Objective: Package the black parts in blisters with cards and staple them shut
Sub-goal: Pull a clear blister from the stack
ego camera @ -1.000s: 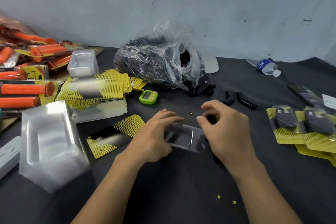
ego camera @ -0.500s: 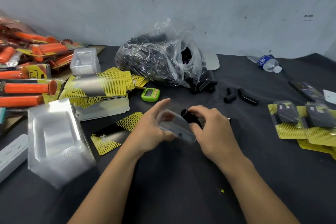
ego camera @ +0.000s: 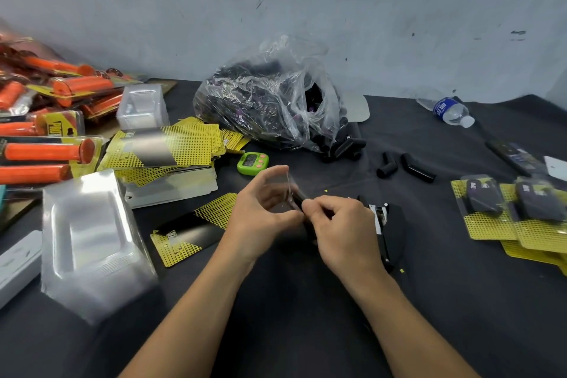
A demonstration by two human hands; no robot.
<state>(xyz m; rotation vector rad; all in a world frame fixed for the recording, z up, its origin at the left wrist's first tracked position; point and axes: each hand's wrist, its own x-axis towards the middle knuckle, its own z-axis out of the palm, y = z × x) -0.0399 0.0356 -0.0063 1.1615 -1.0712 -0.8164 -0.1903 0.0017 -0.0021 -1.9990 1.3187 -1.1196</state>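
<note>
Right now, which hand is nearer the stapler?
Right. The right hand is directly left of the stapler, nearly touching; the left hand is farther left, beyond the right hand.

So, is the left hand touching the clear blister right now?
Touching. The head view shows the left hand curled round the clear blister, gripping its edges.

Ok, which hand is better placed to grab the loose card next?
Likely left: the left hand, holding the blister, is next to the card; the right hand is farther, pinching the black part by the stapler.
</note>
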